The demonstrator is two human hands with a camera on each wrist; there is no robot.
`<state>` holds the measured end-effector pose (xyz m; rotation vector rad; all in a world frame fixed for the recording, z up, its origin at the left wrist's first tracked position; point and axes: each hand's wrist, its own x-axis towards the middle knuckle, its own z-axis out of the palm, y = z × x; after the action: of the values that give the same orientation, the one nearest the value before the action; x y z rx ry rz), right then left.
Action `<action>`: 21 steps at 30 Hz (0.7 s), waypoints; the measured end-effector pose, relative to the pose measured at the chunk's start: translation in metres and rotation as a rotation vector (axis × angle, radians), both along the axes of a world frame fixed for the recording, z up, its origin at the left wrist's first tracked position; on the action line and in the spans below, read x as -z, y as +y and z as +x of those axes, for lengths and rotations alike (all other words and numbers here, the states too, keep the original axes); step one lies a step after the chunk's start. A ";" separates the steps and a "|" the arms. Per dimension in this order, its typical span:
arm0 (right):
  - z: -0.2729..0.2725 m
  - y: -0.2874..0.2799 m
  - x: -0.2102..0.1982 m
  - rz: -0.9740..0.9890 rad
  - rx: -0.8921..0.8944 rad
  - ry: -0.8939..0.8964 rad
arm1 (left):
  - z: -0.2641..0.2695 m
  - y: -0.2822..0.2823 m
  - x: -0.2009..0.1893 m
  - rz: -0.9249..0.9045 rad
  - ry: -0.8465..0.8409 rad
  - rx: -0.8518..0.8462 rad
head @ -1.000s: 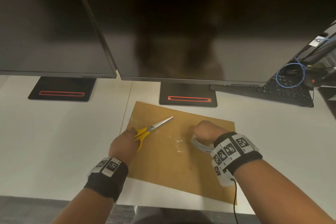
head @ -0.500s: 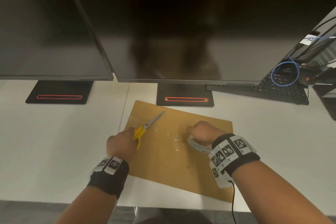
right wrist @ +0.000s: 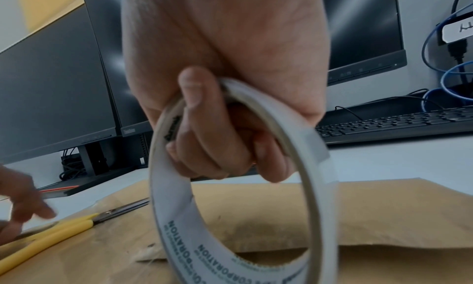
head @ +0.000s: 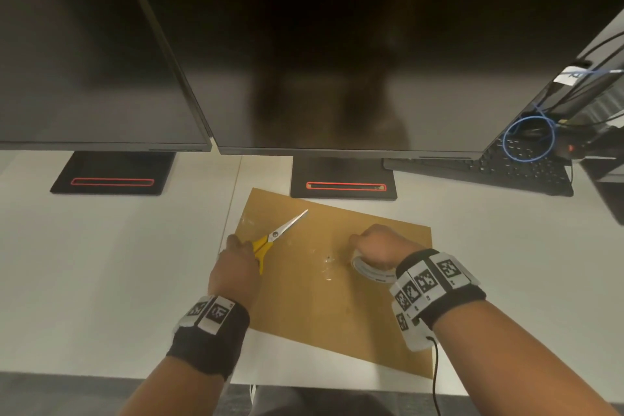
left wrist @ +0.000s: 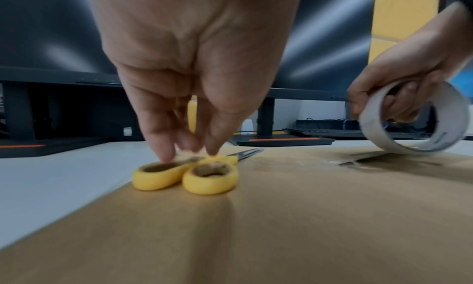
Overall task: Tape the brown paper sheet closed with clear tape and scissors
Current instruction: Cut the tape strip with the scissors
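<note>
The brown paper sheet (head: 337, 311) lies flat on the white desk. Yellow-handled scissors (head: 280, 233) lie closed on its left part, blades pointing up and to the right. My left hand (head: 236, 263) stands over the handles (left wrist: 204, 177), with straight fingertips (left wrist: 166, 154) touching their tops and none through the loops. My right hand (head: 378, 243) grips the clear tape roll (head: 371, 272) with fingers curled through its core (right wrist: 217, 142); the roll's lower edge rests on the paper. Shiny tape patches (head: 324, 267) show near the sheet's middle.
Two dark monitors stand behind the paper, their bases (head: 342, 182) just beyond its far edge. A black keyboard (head: 499, 172) and blue cable (head: 528, 138) sit at the back right. The desk's front edge (head: 101, 371) runs close behind my wrists.
The scissors have come down flat on the paper and swung slightly left. My left fingers have loosened to a light touch on the handles. The right hand stays put with the roll.
</note>
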<state>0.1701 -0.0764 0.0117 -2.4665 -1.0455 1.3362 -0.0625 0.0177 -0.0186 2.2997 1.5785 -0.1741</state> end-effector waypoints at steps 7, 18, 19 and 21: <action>0.008 -0.008 0.000 0.059 0.037 0.000 | 0.051 -0.059 0.034 -0.094 -0.083 0.487; 0.011 -0.017 0.007 0.085 0.033 0.012 | 0.058 -0.069 0.046 -0.138 0.096 0.530; 0.011 -0.017 0.007 0.082 0.030 0.012 | 0.057 -0.069 0.045 -0.138 0.107 0.546; 0.010 -0.015 0.005 0.076 0.020 0.007 | 0.057 -0.069 0.042 -0.149 0.131 0.566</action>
<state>0.1801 -0.0914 0.0064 -2.4095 -1.0466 1.2746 -0.0057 -0.0517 -0.0605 2.5921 0.8859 -0.5676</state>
